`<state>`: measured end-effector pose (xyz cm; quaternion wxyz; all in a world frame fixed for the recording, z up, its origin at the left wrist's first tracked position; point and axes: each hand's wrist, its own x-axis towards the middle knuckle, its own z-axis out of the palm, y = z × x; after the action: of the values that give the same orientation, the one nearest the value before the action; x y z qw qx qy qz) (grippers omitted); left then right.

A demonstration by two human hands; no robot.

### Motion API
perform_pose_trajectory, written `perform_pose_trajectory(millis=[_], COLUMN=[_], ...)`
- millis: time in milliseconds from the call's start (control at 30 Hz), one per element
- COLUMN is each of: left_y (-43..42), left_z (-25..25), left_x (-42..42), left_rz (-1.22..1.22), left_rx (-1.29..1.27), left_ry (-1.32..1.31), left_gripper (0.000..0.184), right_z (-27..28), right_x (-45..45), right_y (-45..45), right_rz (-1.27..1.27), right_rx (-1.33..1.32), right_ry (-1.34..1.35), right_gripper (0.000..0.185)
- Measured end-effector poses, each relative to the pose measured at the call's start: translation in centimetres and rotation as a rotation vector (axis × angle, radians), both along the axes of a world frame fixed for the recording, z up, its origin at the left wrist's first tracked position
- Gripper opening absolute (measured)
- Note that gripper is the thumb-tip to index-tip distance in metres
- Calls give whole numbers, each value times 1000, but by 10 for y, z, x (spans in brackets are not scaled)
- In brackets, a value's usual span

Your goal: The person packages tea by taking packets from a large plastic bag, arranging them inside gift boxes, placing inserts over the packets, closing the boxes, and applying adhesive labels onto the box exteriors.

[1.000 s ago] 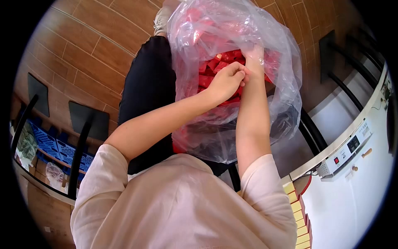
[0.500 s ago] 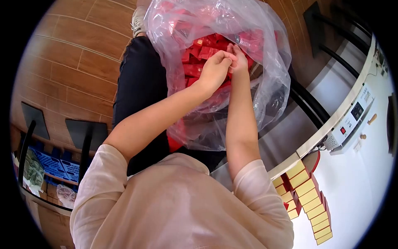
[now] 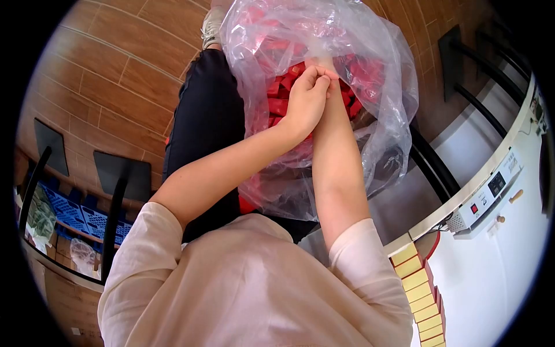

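A large clear plastic bag [image 3: 384,133] stands open before me, filled with small red packets [image 3: 278,106]. My left hand [image 3: 311,97] is over the bag's mouth, crossing my right wrist. Its thumb and fingers are pressed together; whatever they hold, if anything, cannot be made out. My right hand [image 3: 319,58] reaches deeper, toward the bag's far side. Plastic film and blur hide its fingers, so its grip does not show.
To the right, a curved white table [image 3: 485,254] carries a control box [image 3: 485,191] and a row of yellow-and-red boxes [image 3: 421,289]. Black table legs [image 3: 430,156] stand beside the bag. Blue crates [image 3: 75,211] are at the left. My leg [image 3: 208,110] borders the bag.
My right hand has moved farther into the bag, from beside my left hand to the far side, where film now covers it. My left hand stays pinched and now overlaps my right wrist.
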<state>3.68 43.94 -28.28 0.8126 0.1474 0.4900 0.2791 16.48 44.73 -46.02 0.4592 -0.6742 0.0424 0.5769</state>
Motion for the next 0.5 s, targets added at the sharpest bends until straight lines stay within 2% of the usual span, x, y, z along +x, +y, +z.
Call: perform_pose_trajectory(millis=[300,433,500], left_y=[1,-4,-2], left_z=[-8,-14,-5], left_x=[7,18,17], left_rz=[76,177,166], left_rx=[-18,-31,-73], left_ry=[26,-57,-56], left_gripper=[15,15,15], right_z=[0,53,105], right_x=[6,-4,-22], right_y=[-48,-101,-128], right_rz=[-241,-337,-347], right_rx=[167,193,99], right_ry=[153,131,38], right_gripper=[35,38,40])
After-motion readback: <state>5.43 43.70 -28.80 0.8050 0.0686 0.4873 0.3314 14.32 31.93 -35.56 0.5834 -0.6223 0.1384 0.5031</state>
